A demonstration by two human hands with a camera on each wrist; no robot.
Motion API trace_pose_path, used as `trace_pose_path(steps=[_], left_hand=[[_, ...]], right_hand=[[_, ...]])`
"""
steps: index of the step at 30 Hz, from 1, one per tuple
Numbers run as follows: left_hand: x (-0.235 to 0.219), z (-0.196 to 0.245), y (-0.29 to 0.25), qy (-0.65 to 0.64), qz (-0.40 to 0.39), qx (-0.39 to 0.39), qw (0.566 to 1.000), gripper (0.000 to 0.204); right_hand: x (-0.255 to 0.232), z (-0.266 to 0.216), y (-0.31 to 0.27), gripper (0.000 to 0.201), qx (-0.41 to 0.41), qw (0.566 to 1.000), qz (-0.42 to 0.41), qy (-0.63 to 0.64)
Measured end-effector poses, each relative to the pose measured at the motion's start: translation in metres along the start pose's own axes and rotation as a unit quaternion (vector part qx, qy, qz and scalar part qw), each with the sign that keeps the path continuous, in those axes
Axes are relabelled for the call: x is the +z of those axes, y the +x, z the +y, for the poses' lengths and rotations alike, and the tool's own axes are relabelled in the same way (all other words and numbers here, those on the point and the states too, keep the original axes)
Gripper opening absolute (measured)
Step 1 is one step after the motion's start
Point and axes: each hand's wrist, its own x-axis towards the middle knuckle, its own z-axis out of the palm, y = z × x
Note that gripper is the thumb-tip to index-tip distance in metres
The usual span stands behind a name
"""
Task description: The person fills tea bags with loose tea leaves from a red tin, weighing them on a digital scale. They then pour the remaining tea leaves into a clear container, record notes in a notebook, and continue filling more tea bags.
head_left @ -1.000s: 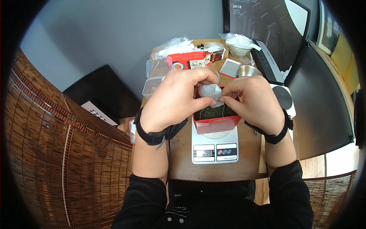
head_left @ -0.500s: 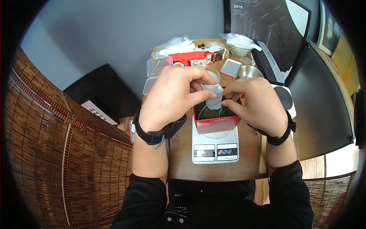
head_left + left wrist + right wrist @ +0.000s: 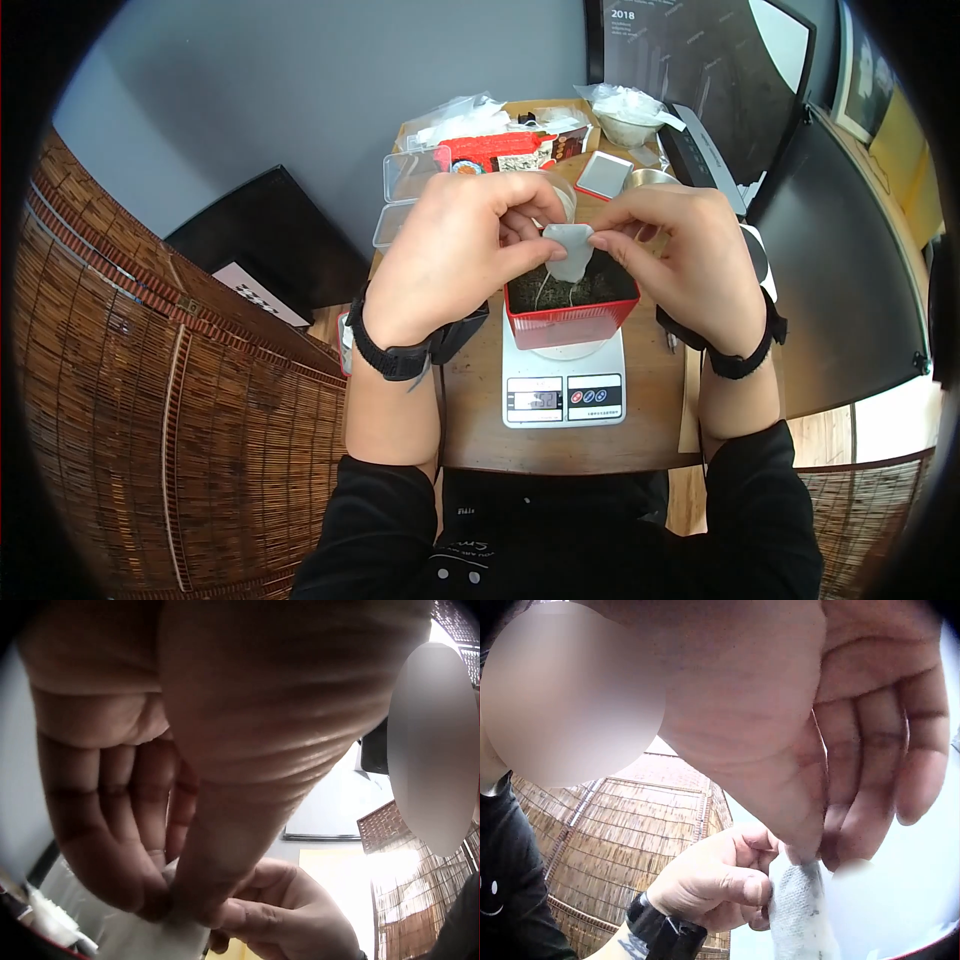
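A small white pouch [image 3: 569,256] hangs upright between both hands, over a red box [image 3: 570,328] of dark loose material that stands on a white kitchen scale [image 3: 565,365]. Thumb and fingers of the left hand [image 3: 450,245] pinch its upper left edge; the right hand [image 3: 685,255] pinches the upper right corner. Pale strings lie below the pouch on the dark material. In the right wrist view the pouch [image 3: 799,907] shows dark specks through its fabric. The left wrist view has the pouch [image 3: 154,937] under the left fingertips.
Behind the hands are a clear plastic box [image 3: 415,178], a red package [image 3: 490,150], a small silver-topped scale [image 3: 605,175], a metal bowl [image 3: 650,178] and a bowl of white pouches [image 3: 628,125]. A monitor [image 3: 705,90] stands at the back right.
The right hand has moved right and now pinches the pouch's corner, after being off it half a second ago. The pouch's top has been spread flat and wide, and it is held slightly further right.
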Motion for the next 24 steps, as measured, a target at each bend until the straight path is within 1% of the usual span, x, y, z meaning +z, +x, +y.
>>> trace_pose_path(steps=[4,6,10,12,13,15,18,22,24], left_hand=[[-0.002,0.000,-0.002,-0.013,0.022,0.012,1.000,0.017],[-0.006,0.004,-0.005,0.031,0.023,0.001,0.999,0.014],[-0.007,0.002,-0.004,0.045,0.030,0.010,0.998,0.013],[-0.005,0.002,-0.003,0.040,0.021,0.025,0.999,0.010],[-0.004,0.002,-0.003,0.038,0.020,0.022,0.999,0.010],[-0.004,0.004,-0.003,0.083,0.016,0.019,0.996,0.010],[-0.004,0.003,-0.004,0.069,0.026,0.007,0.997,0.010],[-0.005,0.007,-0.003,0.086,0.025,0.003,0.996,0.012],[-0.004,0.008,-0.003,0.064,0.008,0.038,0.997,0.010]], right_hand=[[-0.002,-0.001,-0.001,0.012,0.018,1.000,0.006,0.007],[-0.004,-0.001,-0.001,0.012,0.023,1.000,0.013,0.012],[-0.004,-0.001,0.000,0.011,0.029,1.000,0.009,-0.001],[0.000,0.000,0.000,0.007,0.002,1.000,0.026,0.011],[0.002,-0.001,-0.001,0.007,0.004,1.000,0.024,0.012],[0.003,-0.002,-0.001,0.007,0.003,1.000,0.022,0.007],[0.004,-0.002,-0.001,0.007,-0.001,0.999,0.041,0.005],[0.006,-0.003,-0.001,0.007,-0.016,0.999,0.047,-0.015],[0.007,-0.005,-0.001,0.007,0.002,0.999,0.030,-0.017]])
